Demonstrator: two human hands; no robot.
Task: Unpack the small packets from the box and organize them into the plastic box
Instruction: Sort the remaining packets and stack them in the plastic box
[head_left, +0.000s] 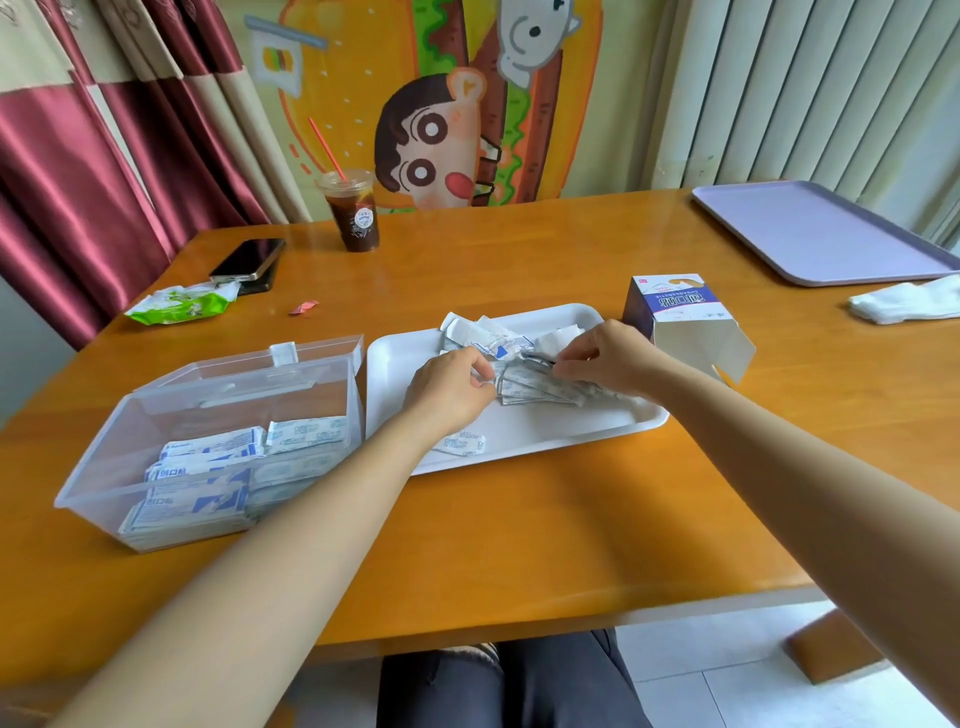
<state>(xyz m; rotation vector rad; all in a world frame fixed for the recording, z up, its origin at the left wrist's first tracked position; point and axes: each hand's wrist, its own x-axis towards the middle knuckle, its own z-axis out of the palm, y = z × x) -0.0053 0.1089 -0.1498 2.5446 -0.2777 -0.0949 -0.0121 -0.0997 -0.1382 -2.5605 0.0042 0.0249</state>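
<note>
Both hands pinch one fan of packets (540, 387) over the white tray (395, 374). L hand (452, 387) has thumb and fingers curled on the fan's left end. R hand (608, 358) has fingertips closed on its right edge.

Nearest the body, dark trousers (498, 686) show under the table (519, 545) edge. Next, front-left, is the clear plastic box (104, 457), lid (311, 353) tipped open at the back. Stacked packets (208, 483) lie flat in rows across approx. its near half. The tray sits just right of the box; touching or not, can't tell.

One loose packet (464, 444) lies on the tray's near part beside the L wrist. Crumpled packets and wrappers (498, 338) are heaped at the tray's far side, behind the hands. Cardboard box (670, 312) sits just right of the tray, open end w/ flaps toward the camera.

Farther back: green wrapper (179, 306), tiny pink scrap (304, 307), phone (249, 257), iced drink cup (353, 213) w/ straw. Far right: white cloth (909, 304), lilac tray (821, 234). Behind: curtain (78, 156), cartoon mural (431, 130), blinds (805, 88).
</note>
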